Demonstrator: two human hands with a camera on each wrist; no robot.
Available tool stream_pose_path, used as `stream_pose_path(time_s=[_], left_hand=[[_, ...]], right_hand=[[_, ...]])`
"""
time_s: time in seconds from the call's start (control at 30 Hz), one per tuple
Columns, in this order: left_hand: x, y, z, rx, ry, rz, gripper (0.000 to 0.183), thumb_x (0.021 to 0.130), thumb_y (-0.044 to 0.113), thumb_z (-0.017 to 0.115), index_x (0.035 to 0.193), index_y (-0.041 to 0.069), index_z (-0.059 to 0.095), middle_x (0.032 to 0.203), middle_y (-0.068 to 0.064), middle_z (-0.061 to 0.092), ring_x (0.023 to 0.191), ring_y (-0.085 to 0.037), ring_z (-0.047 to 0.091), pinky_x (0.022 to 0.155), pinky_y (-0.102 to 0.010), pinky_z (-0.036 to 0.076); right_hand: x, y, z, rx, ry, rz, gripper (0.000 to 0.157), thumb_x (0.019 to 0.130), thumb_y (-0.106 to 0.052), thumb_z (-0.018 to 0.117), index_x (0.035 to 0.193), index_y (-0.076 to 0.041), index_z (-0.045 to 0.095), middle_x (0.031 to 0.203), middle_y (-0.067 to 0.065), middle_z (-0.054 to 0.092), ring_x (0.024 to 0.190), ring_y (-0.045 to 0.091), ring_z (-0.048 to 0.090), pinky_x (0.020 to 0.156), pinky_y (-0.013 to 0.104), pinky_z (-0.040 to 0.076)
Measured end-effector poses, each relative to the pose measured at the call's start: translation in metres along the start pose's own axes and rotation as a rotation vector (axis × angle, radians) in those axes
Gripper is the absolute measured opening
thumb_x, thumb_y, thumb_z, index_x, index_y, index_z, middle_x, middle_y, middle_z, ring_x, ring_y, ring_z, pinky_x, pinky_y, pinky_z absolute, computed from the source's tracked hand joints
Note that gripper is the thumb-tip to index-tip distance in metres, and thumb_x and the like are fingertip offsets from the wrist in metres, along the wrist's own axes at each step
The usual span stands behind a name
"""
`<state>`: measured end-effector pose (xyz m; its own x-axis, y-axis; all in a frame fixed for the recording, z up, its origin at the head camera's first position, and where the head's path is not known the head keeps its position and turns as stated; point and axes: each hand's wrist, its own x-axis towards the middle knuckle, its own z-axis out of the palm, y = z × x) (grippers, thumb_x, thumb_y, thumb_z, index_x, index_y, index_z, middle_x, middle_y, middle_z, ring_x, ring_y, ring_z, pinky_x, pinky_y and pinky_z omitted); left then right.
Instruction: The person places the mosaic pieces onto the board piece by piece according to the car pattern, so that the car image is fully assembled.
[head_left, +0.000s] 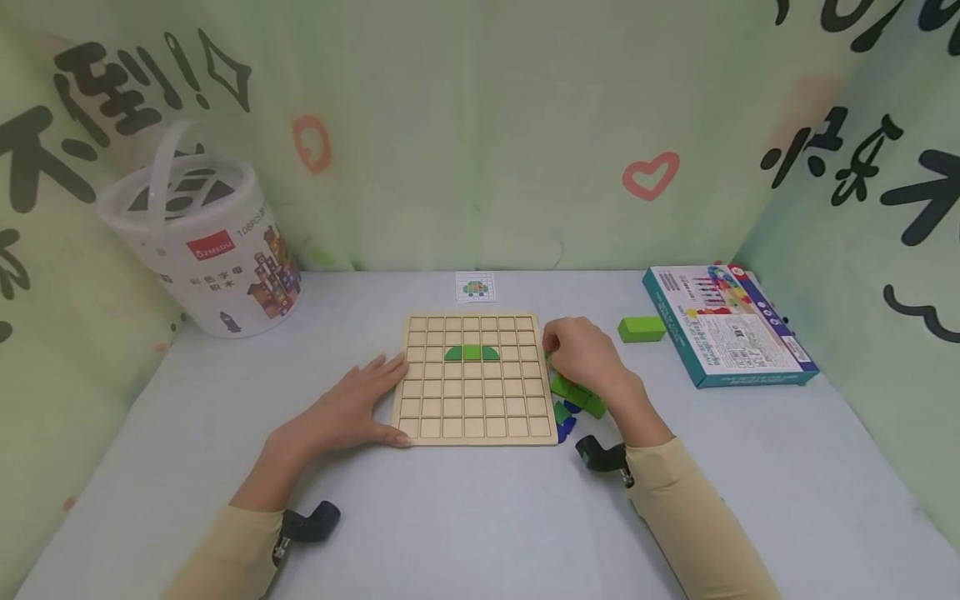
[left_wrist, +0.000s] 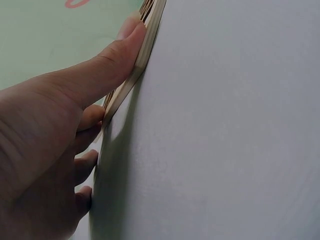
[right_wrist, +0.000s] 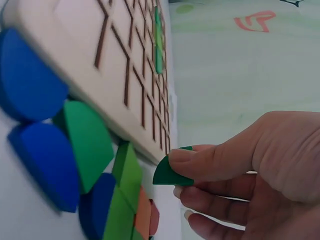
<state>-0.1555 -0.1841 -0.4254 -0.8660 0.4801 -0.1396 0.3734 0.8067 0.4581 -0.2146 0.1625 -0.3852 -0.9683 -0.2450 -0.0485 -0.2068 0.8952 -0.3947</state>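
The wooden grid board (head_left: 474, 408) lies on the table with a green square (head_left: 472, 352) set in one cell, flanked by a dark green quarter-circle (head_left: 453, 354) on the left and another (head_left: 490, 354) on the right. At the board's left edge rests my left hand (head_left: 352, 408), thumb (left_wrist: 132, 32) by the near corner and fingers spread along the side. My right hand (head_left: 588, 354) pinches a dark green quarter-circle block (right_wrist: 172, 171) between thumb and fingers, just off the board's right edge. Below that hand lie loose blue (right_wrist: 31, 75) and green blocks (right_wrist: 89, 145).
A row of light green blocks (head_left: 642, 329) stands right of the right hand, beside a flat box (head_left: 738, 329). Behind the board lies a small pattern card (head_left: 476, 287). A white lidded bucket (head_left: 217, 258) stands at the back left; printed curtains surround the table.
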Motion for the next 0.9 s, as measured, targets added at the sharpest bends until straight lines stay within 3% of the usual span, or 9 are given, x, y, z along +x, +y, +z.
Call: stream_pose_path(time_s=[0.23,0.53,0.9], left_hand=[[0.000,-0.001,0.000,0.002,0.000,0.000,0.115,0.072,0.062,0.078,0.158,0.008,0.024,0.167,-0.008,0.019,0.155,-0.036,0.012,0.126,-0.057,0.013],[-0.001,-0.001,0.000,-0.011,0.003,-0.004,0.116,0.071,0.062,0.079,0.158,0.008,0.024,0.167,-0.008,0.019,0.155,-0.037,0.012,0.126,-0.057,0.012],[0.001,-0.003,0.000,-0.007,0.001,-0.006,0.118,0.070,0.063,0.078,0.159,0.010,0.022,0.168,-0.006,0.017,0.156,-0.035,0.011,0.126,-0.056,0.012]], right_hand=[[0.002,-0.007,-0.001,0.112,-0.008,-0.038,0.023,0.090,-0.001,0.064,0.110,-0.005,0.074,0.091,0.010,0.069,0.078,0.022,0.056,0.063,0.026,0.047],[0.008,-0.017,0.006,0.227,0.000,-0.092,0.010,0.089,-0.001,0.066,0.095,-0.005,0.072,0.091,0.009,0.073,0.082,0.020,0.063,0.072,0.031,0.053],[0.015,-0.039,0.018,0.291,-0.010,-0.128,0.005,0.089,-0.003,0.068,0.091,-0.005,0.072,0.086,0.006,0.070,0.078,0.019,0.058,0.069,0.029,0.049]])
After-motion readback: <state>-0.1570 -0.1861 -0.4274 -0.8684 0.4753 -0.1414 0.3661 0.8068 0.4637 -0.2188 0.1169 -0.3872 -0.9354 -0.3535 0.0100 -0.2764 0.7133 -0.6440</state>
